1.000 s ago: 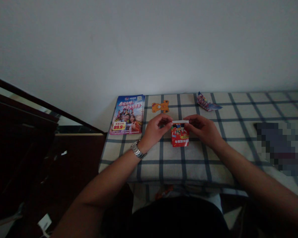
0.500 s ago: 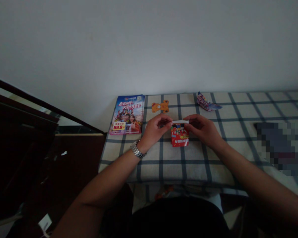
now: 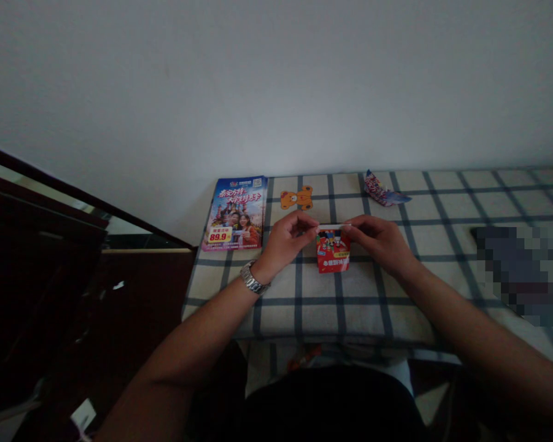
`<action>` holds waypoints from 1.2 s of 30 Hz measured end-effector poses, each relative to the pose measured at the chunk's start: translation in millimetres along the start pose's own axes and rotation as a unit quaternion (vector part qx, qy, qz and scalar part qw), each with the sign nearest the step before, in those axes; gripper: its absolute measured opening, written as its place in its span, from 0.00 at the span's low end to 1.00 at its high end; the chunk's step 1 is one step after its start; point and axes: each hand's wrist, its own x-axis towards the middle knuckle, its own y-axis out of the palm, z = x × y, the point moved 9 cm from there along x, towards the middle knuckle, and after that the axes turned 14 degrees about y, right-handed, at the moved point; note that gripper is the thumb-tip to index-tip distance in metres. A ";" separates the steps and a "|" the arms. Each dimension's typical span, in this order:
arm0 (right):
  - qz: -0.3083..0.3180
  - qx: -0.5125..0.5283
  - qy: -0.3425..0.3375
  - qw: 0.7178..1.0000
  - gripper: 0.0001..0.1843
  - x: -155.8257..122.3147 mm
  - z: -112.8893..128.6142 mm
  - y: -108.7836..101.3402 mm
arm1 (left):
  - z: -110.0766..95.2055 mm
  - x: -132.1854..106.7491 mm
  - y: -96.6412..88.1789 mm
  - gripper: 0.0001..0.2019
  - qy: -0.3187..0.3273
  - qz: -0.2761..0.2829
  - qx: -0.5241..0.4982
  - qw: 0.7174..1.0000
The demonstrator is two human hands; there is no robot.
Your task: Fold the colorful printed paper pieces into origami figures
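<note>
A red printed paper leaflet (image 3: 333, 253) with colourful figures and upside-down lettering is in front of me, a narrow white folded strip along its far edge. My left hand (image 3: 293, 234), with a metal watch (image 3: 253, 278) on the wrist, pinches its far left corner between thumb and finger. At the far right corner, the thumb and fingers of my right hand (image 3: 374, 238) are closed on the same edge. The near part of the leaflet is uncovered over the checked cloth (image 3: 320, 319).
A stack of blue and pink flyers (image 3: 236, 215) lies at the left. Behind my hands are a flat bear-shaped cutout (image 3: 297, 198) and a crumpled purple wrapper (image 3: 383, 190). A dark, pixelated object (image 3: 511, 258) lies at the right. The wall (image 3: 304, 86) borders the table's far side.
My right thumb and fingers have shifted slightly towards the leaflet's far right corner, uncovering more of its print. My left hand keeps its pinch almost unmoved.
</note>
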 end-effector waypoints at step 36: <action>0.004 0.075 0.045 0.996 0.20 1.4 -8.6 -2.6 | 1.5 -1.4 -0.8 0.11 -0.019 -0.023 -0.032 0.999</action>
